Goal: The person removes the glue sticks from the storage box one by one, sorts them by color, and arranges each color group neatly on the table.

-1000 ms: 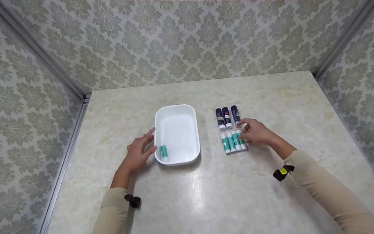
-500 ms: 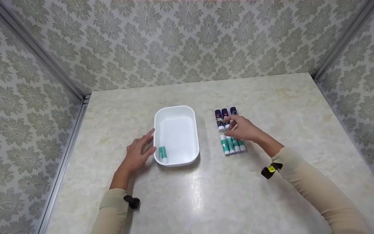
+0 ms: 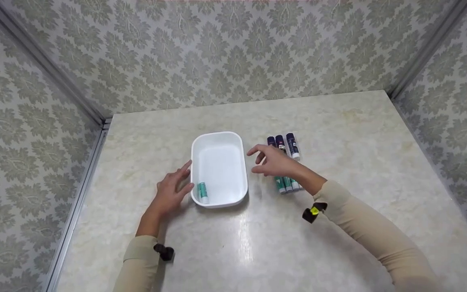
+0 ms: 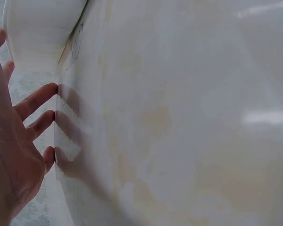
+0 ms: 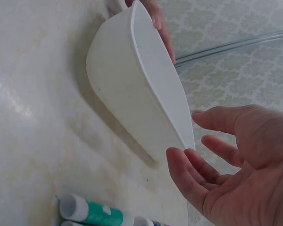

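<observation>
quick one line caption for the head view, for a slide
Left hand rests against a white tray holding one green glue stick; empty right hand hovers beside it.

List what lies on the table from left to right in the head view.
Left hand → green glue stick inside the white tub → right hand → row of dark blue glue sticks.
</observation>
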`<state>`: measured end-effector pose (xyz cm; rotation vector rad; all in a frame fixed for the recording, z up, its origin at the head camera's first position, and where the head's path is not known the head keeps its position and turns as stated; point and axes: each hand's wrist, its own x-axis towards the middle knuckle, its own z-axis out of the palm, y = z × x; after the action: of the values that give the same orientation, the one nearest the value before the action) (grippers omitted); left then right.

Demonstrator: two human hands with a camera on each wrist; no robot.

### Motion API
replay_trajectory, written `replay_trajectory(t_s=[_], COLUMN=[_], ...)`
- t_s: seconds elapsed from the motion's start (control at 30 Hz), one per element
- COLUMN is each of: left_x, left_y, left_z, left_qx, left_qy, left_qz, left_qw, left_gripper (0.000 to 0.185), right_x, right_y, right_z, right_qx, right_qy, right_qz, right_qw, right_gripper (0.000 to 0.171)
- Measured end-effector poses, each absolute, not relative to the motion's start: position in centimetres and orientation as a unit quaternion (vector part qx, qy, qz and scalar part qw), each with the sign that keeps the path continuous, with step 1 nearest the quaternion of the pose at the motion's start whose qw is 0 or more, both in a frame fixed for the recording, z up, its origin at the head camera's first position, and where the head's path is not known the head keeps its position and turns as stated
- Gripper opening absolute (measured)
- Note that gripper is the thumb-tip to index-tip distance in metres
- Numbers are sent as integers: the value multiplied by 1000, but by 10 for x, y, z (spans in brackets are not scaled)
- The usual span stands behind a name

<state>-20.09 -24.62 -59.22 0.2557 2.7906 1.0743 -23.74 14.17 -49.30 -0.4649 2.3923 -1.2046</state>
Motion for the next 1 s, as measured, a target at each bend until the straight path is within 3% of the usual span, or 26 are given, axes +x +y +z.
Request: replay_trajectory(t_s=[0.7,1.0], left_x=[-202,-201], left_y=[-245,-247], left_z=[-590,-591], left_qx=[86,86], left_qy=[927,926], left_qz=[356,358], left_qw=[76,77], left_gripper=[79,79], right_x=[-230,-235], right_y=[64,40], right_z=[-493,-506], right_qx=[-211,-216], right_qy=[830,820], right_qz=[-452,-443], right_qw=[249,292], right_gripper=[52,61])
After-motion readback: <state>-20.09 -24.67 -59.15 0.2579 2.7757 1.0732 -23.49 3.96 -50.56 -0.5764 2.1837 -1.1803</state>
